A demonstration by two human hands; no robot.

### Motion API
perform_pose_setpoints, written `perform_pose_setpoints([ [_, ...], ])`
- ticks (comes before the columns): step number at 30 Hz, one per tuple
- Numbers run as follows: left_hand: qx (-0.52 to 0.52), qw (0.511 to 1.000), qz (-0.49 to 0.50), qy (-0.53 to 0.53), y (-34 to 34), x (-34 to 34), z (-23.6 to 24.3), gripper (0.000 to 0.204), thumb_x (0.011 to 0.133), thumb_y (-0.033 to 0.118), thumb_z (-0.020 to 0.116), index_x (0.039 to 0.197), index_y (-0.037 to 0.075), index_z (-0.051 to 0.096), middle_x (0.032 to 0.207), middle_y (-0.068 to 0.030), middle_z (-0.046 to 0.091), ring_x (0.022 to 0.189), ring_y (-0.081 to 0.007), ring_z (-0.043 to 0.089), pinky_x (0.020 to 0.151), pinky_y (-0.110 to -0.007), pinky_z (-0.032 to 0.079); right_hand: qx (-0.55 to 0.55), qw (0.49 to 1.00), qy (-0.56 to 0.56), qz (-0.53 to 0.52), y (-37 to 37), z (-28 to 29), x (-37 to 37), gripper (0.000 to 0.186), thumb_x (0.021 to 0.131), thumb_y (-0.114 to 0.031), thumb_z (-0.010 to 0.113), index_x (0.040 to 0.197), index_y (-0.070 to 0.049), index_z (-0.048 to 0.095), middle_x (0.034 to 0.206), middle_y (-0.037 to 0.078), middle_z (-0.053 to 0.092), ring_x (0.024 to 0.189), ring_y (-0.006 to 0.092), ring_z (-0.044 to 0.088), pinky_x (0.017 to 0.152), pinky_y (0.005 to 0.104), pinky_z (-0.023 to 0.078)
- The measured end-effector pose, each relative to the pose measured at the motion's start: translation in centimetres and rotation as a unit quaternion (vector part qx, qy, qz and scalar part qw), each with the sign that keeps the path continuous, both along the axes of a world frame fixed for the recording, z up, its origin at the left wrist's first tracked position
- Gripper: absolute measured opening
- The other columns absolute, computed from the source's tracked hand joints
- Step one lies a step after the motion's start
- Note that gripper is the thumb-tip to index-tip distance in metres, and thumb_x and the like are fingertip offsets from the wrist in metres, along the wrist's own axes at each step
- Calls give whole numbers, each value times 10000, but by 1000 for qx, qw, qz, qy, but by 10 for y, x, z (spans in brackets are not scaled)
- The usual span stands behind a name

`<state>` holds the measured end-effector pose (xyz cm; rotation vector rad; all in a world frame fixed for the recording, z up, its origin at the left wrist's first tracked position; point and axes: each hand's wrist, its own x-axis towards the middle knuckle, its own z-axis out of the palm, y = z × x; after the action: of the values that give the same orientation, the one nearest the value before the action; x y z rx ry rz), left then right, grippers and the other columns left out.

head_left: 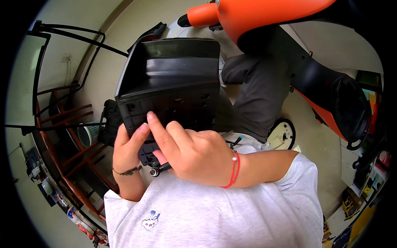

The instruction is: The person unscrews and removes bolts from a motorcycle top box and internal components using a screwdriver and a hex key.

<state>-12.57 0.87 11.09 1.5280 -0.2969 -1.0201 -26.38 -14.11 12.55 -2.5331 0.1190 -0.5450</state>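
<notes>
1. Head view, principal item: one black shell [173, 76], tray-like with an open hollow, positioned above our lap and in front of our chest. Stiff plastic, by its look; smooth walls with a soft sheen, a raised rim, and a flat near face pierced by small round and oblong holes.
2. Left hand [129, 144]: thumb and fingers closed on the shell's near left corner, the thumb on the near face; the far fingertips are hidden.
3. Right hand [191, 153]: index finger extended to the near face, thumb spread below; whether the curled fingers hold anything, we cannot tell.
4. Step in hand, by our judgement: steadying the shell with the left and feeling or pointing at its holed face with the right. Any next move calls for a firm left grip, since the shell is broad and looks slick.
5. Beneath the hands: a metal-ended cylinder [154, 172], dark-bodied, its kind uncertain; a small black part [147, 153], ridged, partly covered.
6. Surroundings: an orange scooter [273, 18], glossy and curved; a black panel [108, 124], moulded with recesses, just left of the shell; a pale green basket [87, 134], perforated; a wooden frame [74, 182], reddish-brown, of slim rails.
</notes>
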Motion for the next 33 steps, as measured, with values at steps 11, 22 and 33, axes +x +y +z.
perform_pose_setpoints([
  [11,-115,980,89,-138,26,-1,-12,339,1005,245,522,1245,5,530,1181,-94,621,1002,-164,620,862,-300,515,413,900,-32,-140,-76,-52,-77,226,905,-78,588,1111,-2,636,975,81,670,645,89,595,547,219,466],
  [22,-317,901,135,262,-7,-24,-71,559,983,501,465,1327,68,548,1309,-98,595,1164,-248,588,994,-395,481,657,695,14,-292,-144,-139,-104,380,991,-305,537,1081,46,650,943,53,686,773,84,607,701,219,464],
  [33,-209,870,198,400,-8,-46,-185,621,922,539,553,1302,48,529,1226,-146,625,1071,-282,640,885,-450,550,656,697,13,-288,-160,-130,-104,489,936,-332,618,1170,97,599,1004,57,644,894,99,579,820,222,443],
])
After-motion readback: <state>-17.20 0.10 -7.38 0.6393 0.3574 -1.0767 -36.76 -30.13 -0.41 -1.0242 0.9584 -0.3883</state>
